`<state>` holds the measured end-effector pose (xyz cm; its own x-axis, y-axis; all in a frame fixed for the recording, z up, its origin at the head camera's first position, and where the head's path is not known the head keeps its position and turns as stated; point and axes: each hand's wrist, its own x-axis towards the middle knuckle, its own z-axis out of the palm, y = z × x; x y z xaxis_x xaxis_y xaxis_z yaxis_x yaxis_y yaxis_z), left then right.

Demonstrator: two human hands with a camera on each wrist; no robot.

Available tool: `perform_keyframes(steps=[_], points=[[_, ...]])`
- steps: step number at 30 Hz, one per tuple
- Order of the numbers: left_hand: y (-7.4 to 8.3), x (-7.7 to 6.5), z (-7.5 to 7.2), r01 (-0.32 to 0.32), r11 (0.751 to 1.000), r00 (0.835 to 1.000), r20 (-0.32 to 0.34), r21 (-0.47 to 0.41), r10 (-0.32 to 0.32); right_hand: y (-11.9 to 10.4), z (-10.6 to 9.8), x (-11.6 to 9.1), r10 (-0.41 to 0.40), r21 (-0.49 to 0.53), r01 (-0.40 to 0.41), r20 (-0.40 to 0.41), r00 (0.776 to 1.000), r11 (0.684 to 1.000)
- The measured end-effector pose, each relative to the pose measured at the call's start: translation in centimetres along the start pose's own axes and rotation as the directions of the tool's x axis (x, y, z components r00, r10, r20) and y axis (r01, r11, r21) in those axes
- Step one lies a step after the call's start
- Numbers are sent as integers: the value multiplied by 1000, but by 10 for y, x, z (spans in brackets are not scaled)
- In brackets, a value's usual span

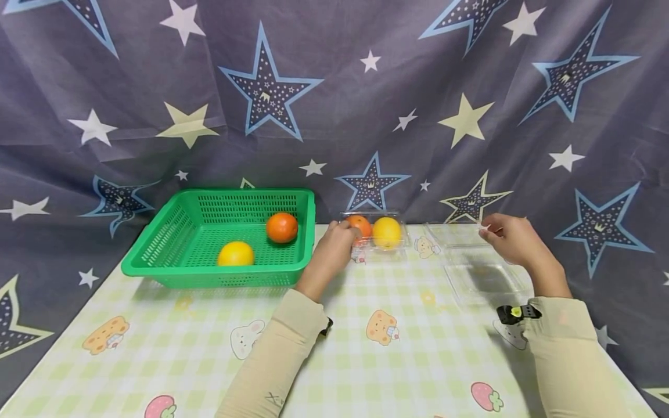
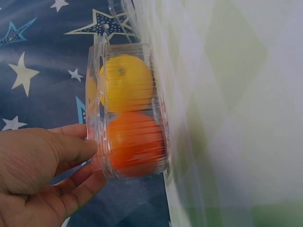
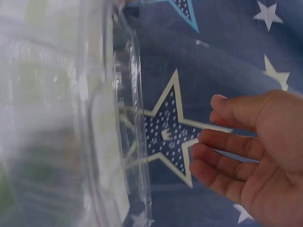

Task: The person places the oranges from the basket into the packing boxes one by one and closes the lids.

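Observation:
Between the thumb and fingers of my left hand [image 2: 47,165] is the rim edge of a clear plastic clamshell box [image 2: 158,106]. Inside that box an orange fruit [image 2: 135,146] and a yellow fruit [image 2: 125,85] lie side by side; in the head view it stands near the back of the table. Farther right, my right hand [image 3: 255,151] hovers beside a second clear plastic box [image 3: 85,118], with a gap between fingertips and plastic in the right wrist view. Its fingers are loosely bent around nothing. The second box [image 1: 486,276] lies with its lid raised toward the curtain.
A green plastic basket [image 1: 209,270] stands at the table's back left, holding a yellow fruit [image 1: 236,254] and a red-orange fruit [image 1: 282,227]. A checked cloth [image 1: 334,360] covers the table. Behind it hangs a dark curtain [image 1: 334,104] with stars.

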<state>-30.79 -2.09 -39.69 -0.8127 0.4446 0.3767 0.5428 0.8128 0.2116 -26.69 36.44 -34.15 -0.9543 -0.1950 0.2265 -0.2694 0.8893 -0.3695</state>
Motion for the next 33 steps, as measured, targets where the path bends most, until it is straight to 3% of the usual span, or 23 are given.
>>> perform_keyframes(steps=[10, 20, 28, 33], points=[[0, -1, 0, 8, 1000, 1000, -9, -25, -9, 33, -7, 0, 90, -45, -90, 4, 996, 995], [-1, 0, -1, 44, 998, 999, 10, -35, -44, 55, -8, 4, 227, -38, -226, 17, 974, 973], [-1, 1, 0, 51, 997, 998, 28, -57, -49, 71, -4, 4, 360, 98, -376, 154, 920, 921], [-1, 1, 1, 49, 997, 999, 24, -61, -47, 75, -1, 6, 395, 168, -442, 252, 883, 881]])
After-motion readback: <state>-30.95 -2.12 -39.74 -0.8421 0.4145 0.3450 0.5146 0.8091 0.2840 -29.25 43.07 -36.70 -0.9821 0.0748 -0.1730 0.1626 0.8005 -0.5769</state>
